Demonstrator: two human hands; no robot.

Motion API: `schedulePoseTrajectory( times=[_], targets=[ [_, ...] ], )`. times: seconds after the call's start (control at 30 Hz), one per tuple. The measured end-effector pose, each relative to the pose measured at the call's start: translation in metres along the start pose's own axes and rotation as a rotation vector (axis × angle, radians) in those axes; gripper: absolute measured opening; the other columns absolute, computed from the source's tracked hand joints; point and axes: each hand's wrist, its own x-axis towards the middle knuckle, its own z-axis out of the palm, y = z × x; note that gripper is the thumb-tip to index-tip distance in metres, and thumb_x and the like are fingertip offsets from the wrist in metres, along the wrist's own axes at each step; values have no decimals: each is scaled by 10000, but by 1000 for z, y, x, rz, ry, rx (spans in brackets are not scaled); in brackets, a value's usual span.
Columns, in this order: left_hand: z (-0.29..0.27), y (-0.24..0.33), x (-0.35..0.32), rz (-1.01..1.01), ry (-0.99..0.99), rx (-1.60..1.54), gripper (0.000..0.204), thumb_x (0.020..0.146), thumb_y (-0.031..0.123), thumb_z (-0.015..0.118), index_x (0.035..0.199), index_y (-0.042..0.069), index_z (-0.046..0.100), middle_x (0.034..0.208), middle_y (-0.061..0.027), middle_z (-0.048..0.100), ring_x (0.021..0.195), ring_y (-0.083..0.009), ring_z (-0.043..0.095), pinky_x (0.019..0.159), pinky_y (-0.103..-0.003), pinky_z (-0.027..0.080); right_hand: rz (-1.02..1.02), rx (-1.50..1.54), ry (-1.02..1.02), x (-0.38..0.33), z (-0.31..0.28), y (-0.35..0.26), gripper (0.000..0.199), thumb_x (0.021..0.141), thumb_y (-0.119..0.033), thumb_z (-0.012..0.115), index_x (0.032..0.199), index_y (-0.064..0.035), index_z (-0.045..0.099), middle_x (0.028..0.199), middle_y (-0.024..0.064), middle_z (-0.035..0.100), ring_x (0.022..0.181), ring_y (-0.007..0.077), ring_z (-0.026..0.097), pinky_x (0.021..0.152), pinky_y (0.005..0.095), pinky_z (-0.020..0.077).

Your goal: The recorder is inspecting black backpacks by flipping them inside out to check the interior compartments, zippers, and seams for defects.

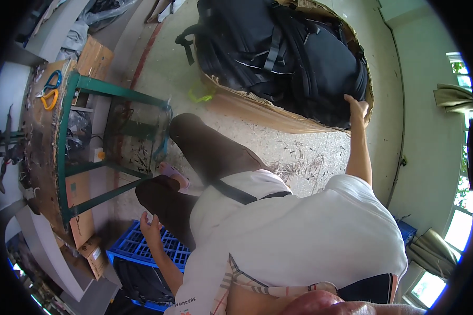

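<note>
The right arm (360, 152) reaches far, the right hand (357, 109) at the right edge of the box (262, 113). The left arm (165, 266) is low, the left hand (151, 231) loosely curled.

Two hands (357, 110), one large carton (278, 118), one workbench (44, 142), overlapping backpacks (236, 47), count unclear

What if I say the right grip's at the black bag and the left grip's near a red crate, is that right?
The crate is blue, not red, as the head view shows. The right grip is at the black bag, the left grip near that crate.
</note>
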Motion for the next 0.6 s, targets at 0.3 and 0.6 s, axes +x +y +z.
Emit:
schedulePoseTrajectory(
  times=[0.3, 0.6],
  targets=[
    [36, 186, -21, 714, -261, -158, 527, 792, 141, 552, 1242, 0, 318, 1157, -145, 422, 824, -141, 507, 723, -254, 416, -501, 219, -693, -126, -197, -186, 374, 583, -21, 584, 939, 83, 538, 776, 76, 596, 638, 129, 569, 637, 238, 463],
    [26, 231, -37, 584, -791, -864, 503, 842, 291, 468, 1262, 62, 313, 1230, -119, 390, 1171, -220, 338, 984, -379, 255, -1947, 26, -1640, -271, -142, -288, 253, 529, -34, 650, 752, 16, 541, 670, 112, 540, 574, 314, 544, 463, 360, 414]
  ],
)
